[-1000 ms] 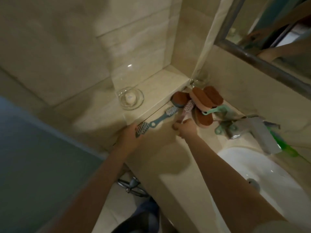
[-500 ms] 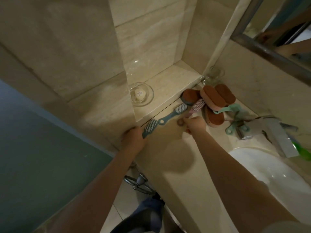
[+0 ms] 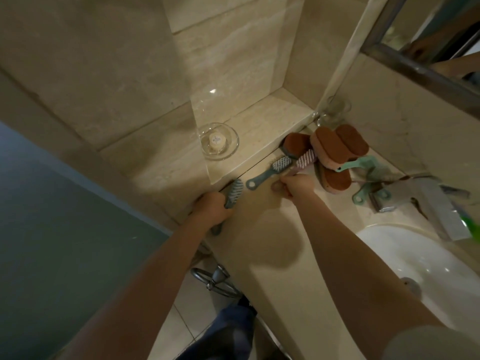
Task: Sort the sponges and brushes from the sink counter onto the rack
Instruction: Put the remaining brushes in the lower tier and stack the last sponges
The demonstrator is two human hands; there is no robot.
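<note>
**A:** What has changed since half a second ago?

**B:** Very little. The left hand [image 3: 211, 207] is wrapped round the handle of the grey-green brush [image 3: 233, 192] just as it was. The bristle head sticks out past the knuckles, just beside the front corner of the ledge [image 3: 259, 118]. The right hand [image 3: 296, 185] still has its fingers curled on the handle of the pink brush [image 3: 306, 158]. That brush's head lies where it lay, against the brown-topped sponges [image 3: 330, 149]. Only the view has swung a little, so more of the alcove wall shows.

**A:** And the other things to sort?

**B:** A teal brush [image 3: 270, 170] lies flat on the surface [image 3: 272, 242] between the two hands, and neither hand holds it. The sponges are heaped in the corner beyond the right hand, one leaning on another. Two mint-green brushes [image 3: 358, 163] lie between the sponges and the tap [image 3: 415, 196].

**A:** Containers?

**B:** A clear glass dish [image 3: 233, 141] stands on the ledge with one small round pale cake, like a soap [image 3: 216, 141], in its middle. A glass tumbler [image 3: 336, 107] stands in the corner behind the sponges, and I cannot tell what is in it. The white basin [image 3: 389, 242] is set into the surface at the right.

**A:** Any writing?

**B:** There is a small dark mark on top of the soap, too small to read.
</note>
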